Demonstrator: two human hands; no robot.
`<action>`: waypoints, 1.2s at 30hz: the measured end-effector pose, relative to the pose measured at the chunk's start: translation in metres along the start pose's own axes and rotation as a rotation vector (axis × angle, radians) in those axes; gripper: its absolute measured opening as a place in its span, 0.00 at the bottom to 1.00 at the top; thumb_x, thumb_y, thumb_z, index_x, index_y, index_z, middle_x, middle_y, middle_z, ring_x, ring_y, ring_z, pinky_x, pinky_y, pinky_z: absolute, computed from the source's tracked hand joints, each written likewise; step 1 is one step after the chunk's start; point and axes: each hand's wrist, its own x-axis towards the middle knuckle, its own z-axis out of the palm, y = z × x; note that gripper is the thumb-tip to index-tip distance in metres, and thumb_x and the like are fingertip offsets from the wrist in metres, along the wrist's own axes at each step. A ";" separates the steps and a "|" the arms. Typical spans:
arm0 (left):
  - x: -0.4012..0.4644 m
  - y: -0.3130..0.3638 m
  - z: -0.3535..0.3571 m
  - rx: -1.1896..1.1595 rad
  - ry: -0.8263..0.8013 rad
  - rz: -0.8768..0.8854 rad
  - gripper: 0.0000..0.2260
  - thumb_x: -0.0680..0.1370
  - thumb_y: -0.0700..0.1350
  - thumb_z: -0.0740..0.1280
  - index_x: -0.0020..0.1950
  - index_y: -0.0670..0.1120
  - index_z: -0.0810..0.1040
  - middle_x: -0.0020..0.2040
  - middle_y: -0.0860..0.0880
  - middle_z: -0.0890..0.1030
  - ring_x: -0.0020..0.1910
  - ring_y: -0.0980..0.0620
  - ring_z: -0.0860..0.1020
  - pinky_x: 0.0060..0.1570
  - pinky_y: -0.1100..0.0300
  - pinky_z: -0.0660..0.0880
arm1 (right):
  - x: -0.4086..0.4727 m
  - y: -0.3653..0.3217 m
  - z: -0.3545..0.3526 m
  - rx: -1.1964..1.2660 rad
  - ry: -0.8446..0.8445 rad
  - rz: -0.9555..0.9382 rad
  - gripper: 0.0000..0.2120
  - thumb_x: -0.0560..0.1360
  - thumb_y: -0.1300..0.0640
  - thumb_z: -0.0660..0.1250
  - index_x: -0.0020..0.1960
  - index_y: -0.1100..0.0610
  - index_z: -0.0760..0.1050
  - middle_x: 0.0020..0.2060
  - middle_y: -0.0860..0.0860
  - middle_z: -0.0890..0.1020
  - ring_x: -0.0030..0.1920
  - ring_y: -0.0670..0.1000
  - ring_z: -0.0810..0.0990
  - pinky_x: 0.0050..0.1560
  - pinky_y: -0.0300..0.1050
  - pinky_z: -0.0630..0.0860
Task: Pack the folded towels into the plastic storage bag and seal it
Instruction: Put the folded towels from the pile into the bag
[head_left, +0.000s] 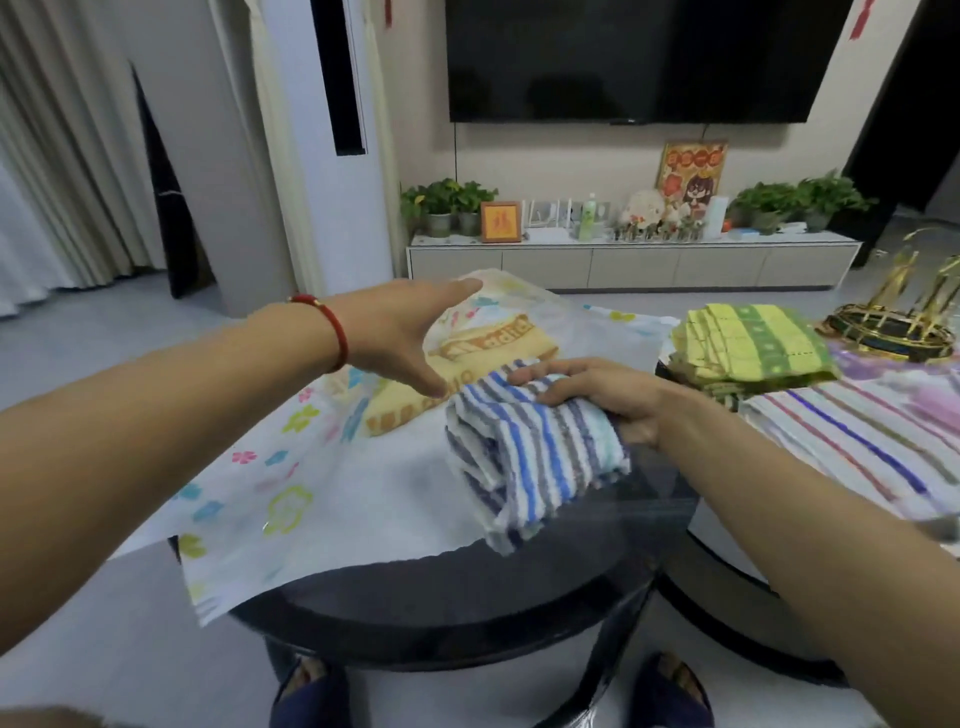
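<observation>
A translucent plastic storage bag (291, 467) with coloured flower prints lies across the round dark table (467, 613). Inside it shows a folded yellow towel (488, 358) with lettering. My left hand (400, 332), a red bracelet at its wrist, reaches over the bag's far part with fingers spread; whether it touches the plastic is unclear. My right hand (602, 400) grips a folded blue-and-white striped towel (535, 452) at the bag's right edge. A folded yellow-green towel (753, 348) and a white towel with purple and red stripes (872, 441) wait at the right.
A second round table (727, 566) at the right carries the waiting towels and a gold wire ornament (904, 317). Beyond stand a low TV cabinet (623, 260) with plants and a wall television. My feet in dark slippers show under the near table edge.
</observation>
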 end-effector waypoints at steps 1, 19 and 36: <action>-0.001 -0.001 -0.004 0.017 0.002 0.016 0.54 0.66 0.56 0.79 0.81 0.49 0.48 0.79 0.48 0.60 0.75 0.47 0.63 0.73 0.55 0.62 | 0.024 0.003 0.008 0.049 0.007 -0.022 0.15 0.82 0.69 0.63 0.61 0.58 0.83 0.57 0.56 0.87 0.54 0.60 0.88 0.48 0.54 0.86; 0.000 -0.005 -0.014 -0.001 0.109 0.043 0.51 0.68 0.58 0.76 0.81 0.52 0.48 0.80 0.54 0.59 0.75 0.53 0.61 0.70 0.64 0.57 | 0.161 0.033 -0.026 -0.165 0.636 -0.244 0.18 0.77 0.65 0.66 0.64 0.54 0.83 0.52 0.56 0.86 0.46 0.57 0.88 0.53 0.53 0.86; 0.029 0.043 0.027 -0.100 0.167 -0.049 0.44 0.68 0.56 0.76 0.79 0.54 0.57 0.81 0.52 0.51 0.77 0.45 0.59 0.73 0.44 0.63 | -0.097 0.081 -0.230 -1.065 1.173 0.499 0.19 0.81 0.57 0.59 0.72 0.56 0.68 0.69 0.65 0.75 0.67 0.68 0.75 0.68 0.65 0.73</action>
